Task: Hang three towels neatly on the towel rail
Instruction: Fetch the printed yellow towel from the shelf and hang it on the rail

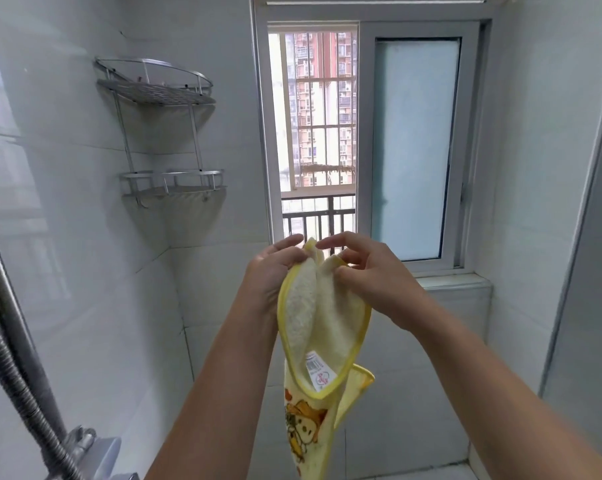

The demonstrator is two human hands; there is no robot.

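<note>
– Yellow cloth with a brighter yellow binding: is that the towel (327,323)?

– Yes. It hangs in the air between the two bare forearms, in front of the tiled wall under the window. The lower end shows a cartoon print (303,424) in orange and brown, and a white label (318,374) with red marks sits on the inner fold.

– How is it held?

– By its top only. The left hand (275,268) pinches one side of the upper edge, with its fingers reaching up behind the cloth. The right hand (368,271) pinches the other side, thumb pressed on the front and fingers curled over the top. The two hands are just beside each other, and the towel opens between them like a pouch.

– What is close by on the left?

– A ribbed metal shower hose (12,358) runs down to a chrome fitting (85,441) at the bottom edge.

– And further back?

– A two-shelf metal rack (164,133) is fixed in the corner of the white tiled walls. Beyond the hands stands the window (372,26), its left half open and its right pane frosted. Through the opening there are bars, a dark railing (318,216) and tall apartment blocks (323,98).
</note>
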